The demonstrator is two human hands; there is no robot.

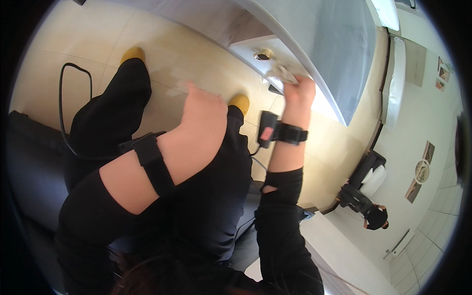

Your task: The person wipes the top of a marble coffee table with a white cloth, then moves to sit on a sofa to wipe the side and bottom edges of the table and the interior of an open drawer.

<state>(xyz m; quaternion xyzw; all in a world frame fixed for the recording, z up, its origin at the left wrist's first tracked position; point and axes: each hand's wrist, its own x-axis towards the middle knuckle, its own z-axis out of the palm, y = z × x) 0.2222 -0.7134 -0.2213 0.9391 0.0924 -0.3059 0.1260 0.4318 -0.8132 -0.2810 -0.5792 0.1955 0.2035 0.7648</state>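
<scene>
My right hand (pixel 300 91) grips a crumpled whitish cloth (pixel 283 73), blurred by motion. It is at the white front panel (pixel 249 47) under the edge of a grey-topped table (pixel 332 44). A dark round knob with a gold-coloured rim (pixel 262 55) sits on that panel, just beyond the cloth. Over my right knee is my left hand (pixel 205 110), apart from the table, one digit stretched out. Its other fingers are mostly hidden or blurred, and nothing shows in it. Black straps circle both wrists; the right one carries a small black device (pixel 267 129).
I sit on a dark sofa (pixel 37 147), yellow-toed footwear on the tiled floor (pixel 162 48). A black cable (pixel 61 99) loops at my left. A person (pixel 368 212) is at the far right, near a dark seat with white cushions (pixel 373 180). Pictures (pixel 422 171) hang on the wall.
</scene>
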